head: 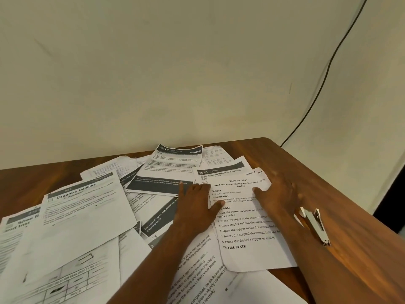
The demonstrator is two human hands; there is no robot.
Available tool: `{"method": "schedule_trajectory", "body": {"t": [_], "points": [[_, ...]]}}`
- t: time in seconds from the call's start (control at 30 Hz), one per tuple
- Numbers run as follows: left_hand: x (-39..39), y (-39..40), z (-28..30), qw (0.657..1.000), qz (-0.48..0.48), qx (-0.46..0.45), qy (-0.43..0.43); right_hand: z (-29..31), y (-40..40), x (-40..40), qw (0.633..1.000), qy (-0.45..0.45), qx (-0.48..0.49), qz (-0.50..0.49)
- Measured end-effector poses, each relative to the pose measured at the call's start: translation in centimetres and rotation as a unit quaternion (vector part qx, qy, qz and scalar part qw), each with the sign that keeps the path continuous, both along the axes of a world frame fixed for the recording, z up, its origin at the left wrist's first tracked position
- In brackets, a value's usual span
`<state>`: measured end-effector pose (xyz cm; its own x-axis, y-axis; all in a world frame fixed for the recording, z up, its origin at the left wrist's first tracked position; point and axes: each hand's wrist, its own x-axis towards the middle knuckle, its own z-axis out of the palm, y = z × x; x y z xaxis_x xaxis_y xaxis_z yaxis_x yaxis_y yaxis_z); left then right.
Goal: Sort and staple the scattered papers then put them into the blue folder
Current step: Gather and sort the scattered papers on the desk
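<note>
Head view: white printed papers [87, 218] lie scattered and overlapping across the wooden table [350, 249], filling the lower left and centre of the frame. One sheet [247, 233] headed "TASK ID: 3649" lies lower centre-right. Left hand [195, 202] lies flat at its left edge, fingers [183, 187] straight; right hand [278, 194] presses its upper right corner, fingers spread. A stapler [315, 224] lies just right.
</note>
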<state>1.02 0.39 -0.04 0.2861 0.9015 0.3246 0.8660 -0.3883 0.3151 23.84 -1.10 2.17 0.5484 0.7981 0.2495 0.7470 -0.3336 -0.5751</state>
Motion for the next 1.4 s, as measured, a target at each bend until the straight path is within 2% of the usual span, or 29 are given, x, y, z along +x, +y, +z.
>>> {"method": "schedule_trajectory", "body": {"t": [0.2,0.27,0.37,0.43,0.77,0.97,1.1,1.2,1.4], "points": [[-0.3,0.2,-0.4,0.999,-0.009,-0.013,-0.052,-0.1,0.4,0.6,0.997,0.063,0.04,-0.01],[-0.3,0.1,-0.3,0.993,-0.005,-0.04,-0.108,0.2,0.3,0.5,0.993,0.093,0.065,-0.014],[-0.7,-0.1,0.1,0.962,-0.006,-0.108,-0.252,0.7,0.5,0.2,0.98,0.178,0.092,0.015],[-1.1,-0.2,0.4,0.939,0.0,-0.138,-0.316,0.5,1.2,0.2,0.966,0.228,0.114,0.035],[-4.4,-1.0,3.5,0.887,0.009,-0.139,-0.44,3.2,2.2,-4.1,0.915,0.332,0.212,0.087],[-6.4,-0.8,4.2,0.816,0.064,-0.15,-0.555,3.7,2.9,-6.4,0.865,0.437,0.188,0.159],[-8.6,0.2,4.2,0.803,0.095,-0.141,-0.571,3.3,3.5,-7.9,0.841,0.484,0.138,0.198],[-10.7,1.1,3.8,0.76,0.094,-0.168,-0.621,3.0,3.8,-9.1,0.821,0.51,0.099,0.239],[-14.0,1.2,3.2,0.753,0.059,-0.167,-0.634,2.1,5.5,-11.3,0.806,0.52,0.074,0.273]]}}
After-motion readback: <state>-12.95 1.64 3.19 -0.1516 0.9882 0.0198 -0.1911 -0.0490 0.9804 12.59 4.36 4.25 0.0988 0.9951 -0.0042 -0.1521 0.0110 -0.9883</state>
